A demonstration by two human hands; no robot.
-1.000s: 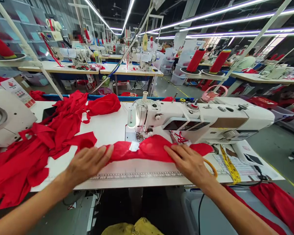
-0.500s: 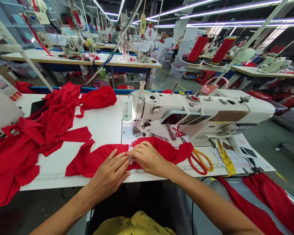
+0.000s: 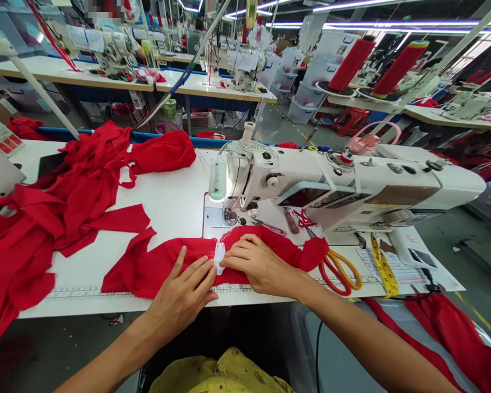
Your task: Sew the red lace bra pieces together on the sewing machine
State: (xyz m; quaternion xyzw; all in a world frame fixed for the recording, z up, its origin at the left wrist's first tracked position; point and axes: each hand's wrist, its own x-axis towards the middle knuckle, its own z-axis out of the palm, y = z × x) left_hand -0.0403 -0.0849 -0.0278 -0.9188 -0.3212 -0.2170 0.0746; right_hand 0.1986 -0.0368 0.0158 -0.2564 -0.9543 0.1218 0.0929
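Observation:
A red fabric piece (image 3: pixel 167 254) lies along the front of the sewing table, with a white insert (image 3: pixel 220 255) showing in its middle. My left hand (image 3: pixel 188 286) rests flat on the red fabric just left of the insert, fingers stretched out. On the right side of the insert, my right hand (image 3: pixel 262 265) has its fingers bent together against the cloth, seemingly pinching it; the thumb is hidden. Just behind the cloth stands a white sewing machine (image 3: pixel 352 180), its presser foot (image 3: pixel 229 217) beyond my hands.
Red garments (image 3: pixel 85 191) are heaped on the left. Tweezers (image 3: pixel 270 226) lie by the machine bed. Red-and-orange-handled scissors (image 3: pixel 341 273) and a yellow tape measure (image 3: pixel 383 267) lie at right. A plastic bin (image 3: pixel 343 349) with red cloth stands below the table's right edge.
My right hand has drawn back slightly to the right, and more of the white insert is uncovered and looks flatter. My left hand stays on the cloth. The camera view has shifted a little.

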